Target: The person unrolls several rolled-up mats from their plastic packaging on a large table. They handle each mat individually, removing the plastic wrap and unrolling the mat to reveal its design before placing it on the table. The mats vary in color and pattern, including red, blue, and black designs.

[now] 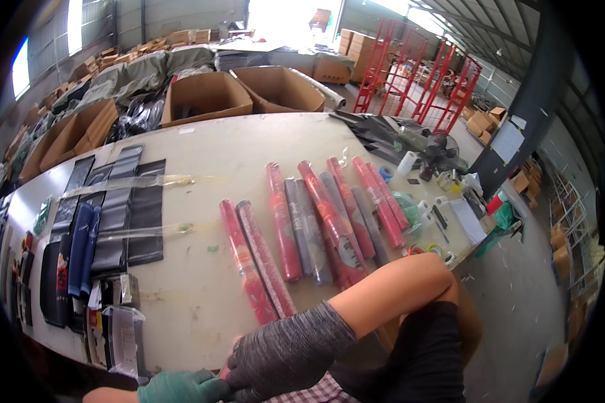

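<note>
At the lower edge, close to my body, my two gloved hands meet. My left hand [185,387], in a green glove, has its fingers curled in. Over it reaches my right hand [272,356], in a dark grey glove, also closed. A sliver of something pinkish-red [224,371] shows between them, too small to name. Just beyond my right hand, a red patterned wrapped roll [248,258] and a red-and-white one [265,258] lie side by side on the table [201,289]. Farther right are several more red rolls [283,221] and grey rolls [312,235].
Black flat sheets [117,215] and dark blue rolls [84,252] lie at the left. Open cardboard boxes [208,97] stand past the far edge. Tape rolls [435,250], a fan [443,148] and black strips [376,134] occupy the right side. Red wheeled racks [416,80] stand behind.
</note>
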Motion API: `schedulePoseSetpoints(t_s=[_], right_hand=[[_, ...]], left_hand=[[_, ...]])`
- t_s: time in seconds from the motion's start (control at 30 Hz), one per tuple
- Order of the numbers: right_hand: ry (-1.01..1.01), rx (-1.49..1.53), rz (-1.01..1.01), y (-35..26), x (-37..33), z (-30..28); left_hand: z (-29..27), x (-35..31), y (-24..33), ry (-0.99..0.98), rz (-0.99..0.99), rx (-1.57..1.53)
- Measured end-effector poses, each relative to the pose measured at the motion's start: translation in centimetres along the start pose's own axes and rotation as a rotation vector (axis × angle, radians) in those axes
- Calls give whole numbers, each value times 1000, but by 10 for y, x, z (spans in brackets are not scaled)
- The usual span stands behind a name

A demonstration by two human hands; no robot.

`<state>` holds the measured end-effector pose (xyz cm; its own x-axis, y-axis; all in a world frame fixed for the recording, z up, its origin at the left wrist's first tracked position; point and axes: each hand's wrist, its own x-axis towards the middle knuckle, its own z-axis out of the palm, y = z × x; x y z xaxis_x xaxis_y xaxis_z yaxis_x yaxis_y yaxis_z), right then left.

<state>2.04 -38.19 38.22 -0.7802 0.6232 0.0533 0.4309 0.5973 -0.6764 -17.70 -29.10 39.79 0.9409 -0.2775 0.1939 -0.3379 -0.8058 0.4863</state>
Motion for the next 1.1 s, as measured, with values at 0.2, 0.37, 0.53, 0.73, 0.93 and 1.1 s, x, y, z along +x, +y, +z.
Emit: schedulePoseSetpoints(t_s=[0.2,0.37,0.53,0.73,0.93,1.1], right_hand=[[-25,140,-218,23,-27,0],[489,800,-11,117,-22,36],[874,-7,402,243,9,191],[506,-196,653,268,18,217],[1008,-210,747,321,7,156],[709,252,931,371,-2,133]], left_hand=[[63,-44,-73,71,178,-509],[77,-19,-106,402,-54,-460],[219,-53,-165,727,-567,-118],[264,-83,-207,542,-858,1],[250,-39,-159,-98,-727,-213],[253,-77,-165,472,-1000,-62]])
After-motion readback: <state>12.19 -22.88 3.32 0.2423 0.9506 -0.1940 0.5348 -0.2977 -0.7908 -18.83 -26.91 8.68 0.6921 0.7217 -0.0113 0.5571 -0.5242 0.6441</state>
